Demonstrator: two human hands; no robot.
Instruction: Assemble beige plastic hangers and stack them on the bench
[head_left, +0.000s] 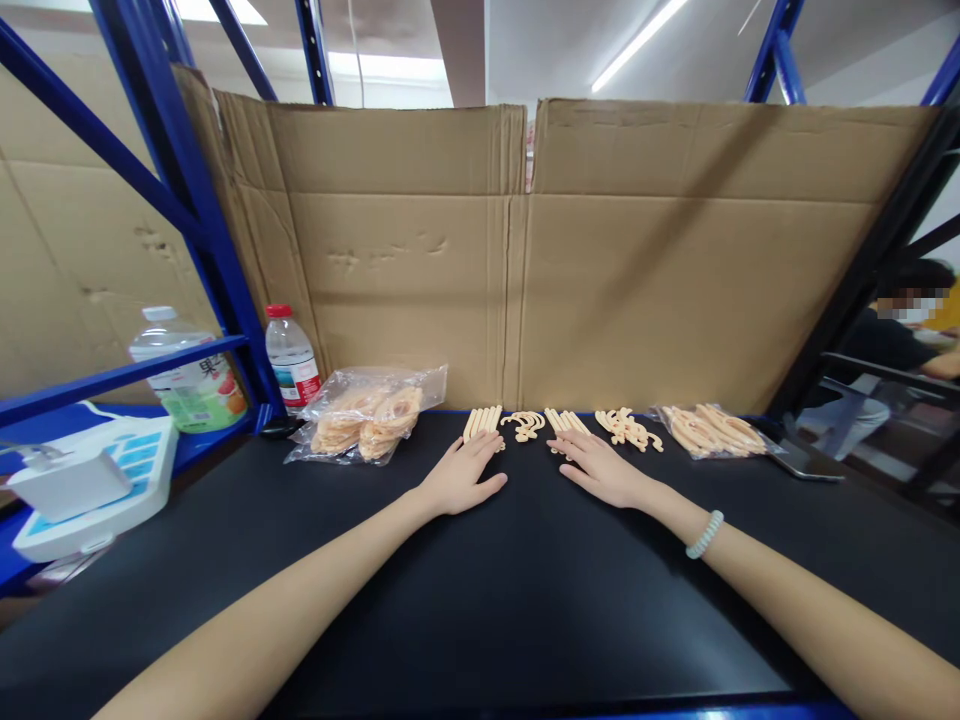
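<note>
My left hand (461, 478) lies spread on the black table, its fingertips at the near end of a row of pale cream sticks (482, 420). My right hand (600, 468) is stretched out flat too, its fingers over the near ends of a second row of pale sticks (566, 420). Between the two rows sit several curved cream pieces (525, 425). A loose pile of curved, knobbed pieces (628, 428) is just beyond my right hand. Neither hand appears to grip anything; what is under the fingertips is partly hidden.
A clear bag of cream rings (367, 415) and a red-capped bottle (291, 360) stand left. Another bag of pale pieces (712, 430) and a flat dark device (806, 462) lie right. Cardboard panels (420, 250) wall the back. A person (900, 330) sits beyond the rack at right.
</note>
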